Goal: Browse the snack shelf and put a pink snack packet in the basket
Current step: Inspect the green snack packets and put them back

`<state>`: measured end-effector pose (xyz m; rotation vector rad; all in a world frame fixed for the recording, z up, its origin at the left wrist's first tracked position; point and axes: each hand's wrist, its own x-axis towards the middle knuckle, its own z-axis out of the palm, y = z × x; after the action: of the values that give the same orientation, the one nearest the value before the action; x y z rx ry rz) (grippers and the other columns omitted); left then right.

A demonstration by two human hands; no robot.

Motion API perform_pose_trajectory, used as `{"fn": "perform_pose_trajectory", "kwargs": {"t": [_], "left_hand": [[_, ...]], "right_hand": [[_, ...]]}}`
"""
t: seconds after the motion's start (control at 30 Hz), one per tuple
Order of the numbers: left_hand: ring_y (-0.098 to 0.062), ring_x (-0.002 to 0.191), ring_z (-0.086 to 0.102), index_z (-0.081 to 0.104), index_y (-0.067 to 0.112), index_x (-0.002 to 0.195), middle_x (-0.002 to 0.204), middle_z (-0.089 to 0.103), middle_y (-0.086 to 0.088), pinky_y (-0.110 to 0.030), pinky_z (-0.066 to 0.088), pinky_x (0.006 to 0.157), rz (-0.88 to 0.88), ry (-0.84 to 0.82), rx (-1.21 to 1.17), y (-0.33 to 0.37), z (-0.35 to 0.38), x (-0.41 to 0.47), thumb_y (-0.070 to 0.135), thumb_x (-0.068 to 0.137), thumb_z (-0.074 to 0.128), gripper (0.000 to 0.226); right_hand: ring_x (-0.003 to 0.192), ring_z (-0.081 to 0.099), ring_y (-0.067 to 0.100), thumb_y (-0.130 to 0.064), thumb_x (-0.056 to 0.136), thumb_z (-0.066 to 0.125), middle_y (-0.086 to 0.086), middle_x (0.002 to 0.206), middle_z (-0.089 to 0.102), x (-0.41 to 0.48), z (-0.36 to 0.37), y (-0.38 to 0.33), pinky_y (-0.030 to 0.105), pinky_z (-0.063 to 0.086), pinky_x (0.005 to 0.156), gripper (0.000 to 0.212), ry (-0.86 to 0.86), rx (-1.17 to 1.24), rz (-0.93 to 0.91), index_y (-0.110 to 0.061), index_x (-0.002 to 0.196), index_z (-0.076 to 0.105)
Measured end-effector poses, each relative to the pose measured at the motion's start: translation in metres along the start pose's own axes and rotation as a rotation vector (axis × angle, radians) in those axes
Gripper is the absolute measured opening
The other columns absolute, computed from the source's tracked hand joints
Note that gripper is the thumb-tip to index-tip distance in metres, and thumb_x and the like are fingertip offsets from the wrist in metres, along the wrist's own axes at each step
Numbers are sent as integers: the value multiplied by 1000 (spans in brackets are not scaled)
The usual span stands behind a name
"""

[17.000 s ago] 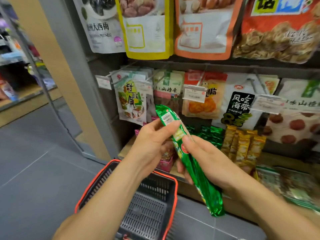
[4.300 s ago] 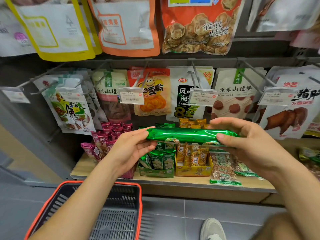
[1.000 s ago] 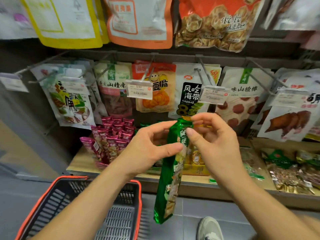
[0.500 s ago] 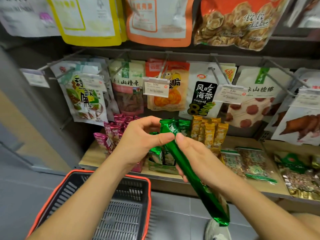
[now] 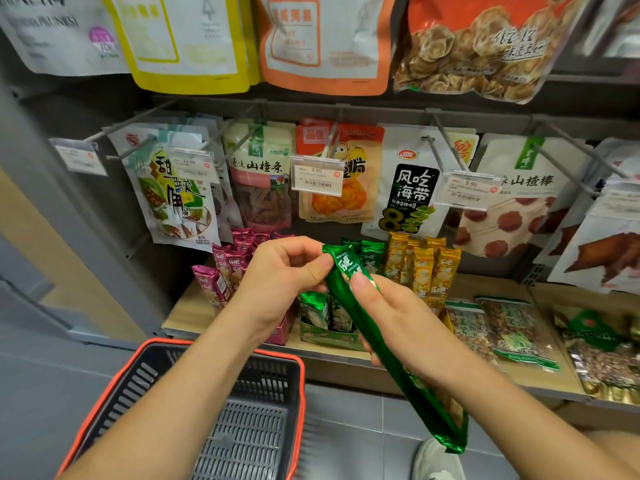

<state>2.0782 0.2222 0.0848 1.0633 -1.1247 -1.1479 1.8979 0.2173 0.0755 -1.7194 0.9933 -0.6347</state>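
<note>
Pink packets (image 5: 225,268) unmoved; left hand (image 5: 280,275), right hand (image 5: 391,317) keep green packet (image 5: 429,414).

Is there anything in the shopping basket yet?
Empty, as far as I can see: the basket shows only bare grey grid floor, though the left arm covers part. The pink packets sit on the shelf.
</note>
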Motion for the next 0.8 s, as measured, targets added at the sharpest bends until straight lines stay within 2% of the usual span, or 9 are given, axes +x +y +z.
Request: {"fn": "perform_pose_trajectory", "kwargs": {"t": [0.1,0.2,0.3,0.43,0.47,0.53,0.6,0.7,0.8], "left_hand": [[-15,70,67,76,15,78,77,71,-6,-24,57,64,-16,-71,14,5,-7,0,12,78,70,7],[-9,62,63,76,14,82,70,70,-1,-19,52,59,44,-66,218,8,-7,-2,21,75,74,9],[-8,52,57,74,10,75,59,67,1,-19,49,52,84,36,289,6,-3,0,3,78,74,7],[-14,60,60,74,12,67,65,68,-6,-20,50,53,8,59,165,6,-3,0,-5,80,66,22],[-15,62,61,74,14,65,66,67,-6,-20,50,53,-14,55,109,6,-3,0,-4,81,64,26],[-12,60,60,74,15,62,65,66,-4,-19,49,52,-50,54,-10,5,-2,0,-3,82,60,30],[-7,56,57,71,15,59,64,64,-1,-16,44,49,-78,62,-110,1,-2,1,-3,83,56,34],[-5,54,49,70,17,59,65,61,1,-15,38,48,-67,67,-118,-3,-2,3,2,85,56,33],[-8,56,45,73,18,69,73,54,-10,-16,37,52,-62,5,-53,-1,-5,4,22,78,65,13]], "right_hand": [[55,61,14,-78,82,35,-3,65,61,-2,-2,4,41,55,56,45,79,-123,-48,-38,91,56],[58,59,11,-78,81,34,-4,68,62,-4,-4,6,46,50,60,49,122,-321,-74,-34,92,53],[60,57,8,-77,78,37,-4,69,62,-3,-3,6,40,47,57,50,137,-420,-81,-31,93,51],[69,57,-1,-68,76,54,-11,76,61,-1,-1,2,18,44,56,40,140,-346,-100,-31,89,46],[71,59,-1,-64,78,59,-11,79,63,0,-1,0,18,48,59,39,130,-311,-90,-31,91,44],[70,65,9,-54,82,65,-8,86,66,0,0,-3,34,56,63,38,115,-279,-75,-29,95,39],[61,65,14,-48,83,67,-6,87,66,-1,4,-7,41,56,57,39,120,-303,-81,-31,96,34],[53,55,11,-51,85,64,-6,76,61,-1,8,-7,33,47,48,42,167,-458,-117,-37,98,27],[54,53,6,-53,87,61,-11,71,56,-2,6,-5,27,40,45,40,228,-604,-135,-38,106,28]]}}
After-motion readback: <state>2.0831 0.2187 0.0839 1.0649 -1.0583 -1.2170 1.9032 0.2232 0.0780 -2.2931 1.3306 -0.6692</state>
